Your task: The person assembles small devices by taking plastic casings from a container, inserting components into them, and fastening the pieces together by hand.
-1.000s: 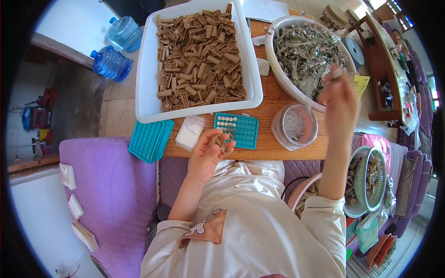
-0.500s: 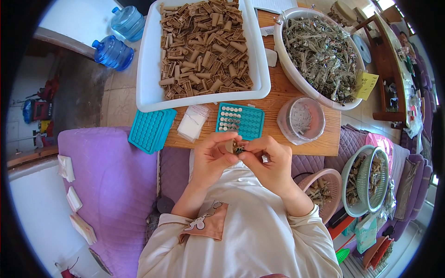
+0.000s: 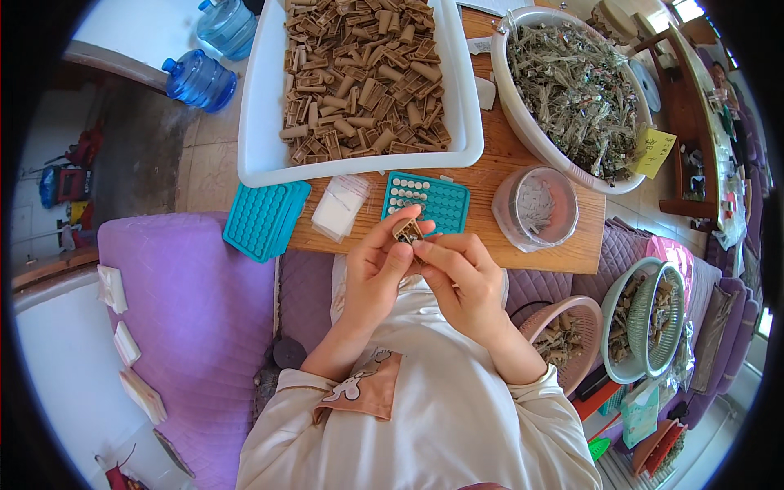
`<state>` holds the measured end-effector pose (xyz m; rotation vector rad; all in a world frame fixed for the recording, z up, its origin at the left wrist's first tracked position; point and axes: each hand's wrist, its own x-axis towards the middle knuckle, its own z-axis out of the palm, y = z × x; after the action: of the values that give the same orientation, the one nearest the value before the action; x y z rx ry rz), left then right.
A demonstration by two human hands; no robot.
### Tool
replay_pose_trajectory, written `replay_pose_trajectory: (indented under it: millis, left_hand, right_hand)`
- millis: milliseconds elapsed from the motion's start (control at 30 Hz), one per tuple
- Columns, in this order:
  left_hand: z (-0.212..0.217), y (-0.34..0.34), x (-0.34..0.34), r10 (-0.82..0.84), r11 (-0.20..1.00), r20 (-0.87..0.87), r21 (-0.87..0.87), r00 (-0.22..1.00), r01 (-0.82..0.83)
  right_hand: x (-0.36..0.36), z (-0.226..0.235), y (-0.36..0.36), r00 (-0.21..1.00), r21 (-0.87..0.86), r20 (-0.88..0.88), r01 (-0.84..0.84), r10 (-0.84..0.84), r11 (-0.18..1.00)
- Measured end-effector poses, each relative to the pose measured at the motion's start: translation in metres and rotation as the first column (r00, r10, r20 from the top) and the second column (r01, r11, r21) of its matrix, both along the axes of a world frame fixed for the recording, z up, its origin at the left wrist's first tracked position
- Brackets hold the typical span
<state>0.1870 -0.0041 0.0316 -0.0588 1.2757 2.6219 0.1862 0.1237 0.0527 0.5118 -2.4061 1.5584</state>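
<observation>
My left hand (image 3: 377, 265) pinches a small brown plastic casing (image 3: 405, 227) between thumb and fingers, in front of my chest near the table edge. Dark and metallic bits show in its hollow side, too small to name. At that hollow side, my right hand (image 3: 465, 278) has thumb and index finger closed together; whatever they grip cannot be made out. Just beyond the hands lies a teal tray (image 3: 447, 206) with round pockets, the left ones filled with small white discs. A large white bin (image 3: 468, 98) farther back holds many similar brown casings.
On the wooden table (image 3: 482, 245) are a stack of teal trays (image 3: 263, 220), clear bags with white sheets (image 3: 340, 208), a lined tub of small pale pieces (image 3: 535, 204) and a basin of wired parts (image 3: 572, 98). Baskets (image 3: 572, 327) stand right. A purple padded seat (image 3: 188, 318) is left.
Both hands have risen slightly toward the teal tray. The casing has turned so its hollow side faces up more, and the right fingertips have shifted to its near edge.
</observation>
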Motion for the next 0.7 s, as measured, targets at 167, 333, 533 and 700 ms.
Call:
replay_pose_trajectory:
  millis: [167, 333, 533, 700]
  left_hand:
    - [-0.003, 0.004, -0.004, 0.015, 0.990, 0.011, -0.137, 1.000, -0.014]
    - [-0.001, 0.006, -0.003, 0.069, 0.977, -0.011, -0.203, 0.998, -0.070]
    - [-0.004, 0.014, -0.001, 0.166, 0.977, 0.000, -0.138, 0.986, -0.164]
    - [-0.002, 0.019, -0.002, 0.216, 0.970, -0.009, -0.109, 0.976, -0.216]
  right_hand:
    - [-0.001, -0.010, 0.001, 0.998, 0.035, 0.047, 0.034, -0.035, 0.999]
    - [0.002, -0.019, -0.001, 0.997, -0.027, 0.038, 0.072, -0.071, 0.997]
    - [0.006, -0.029, -0.011, 0.960, -0.188, 0.196, 0.236, -0.200, 0.953]
    - [0.007, -0.026, -0.005, 0.971, -0.113, -0.040, 0.232, -0.238, 0.966]
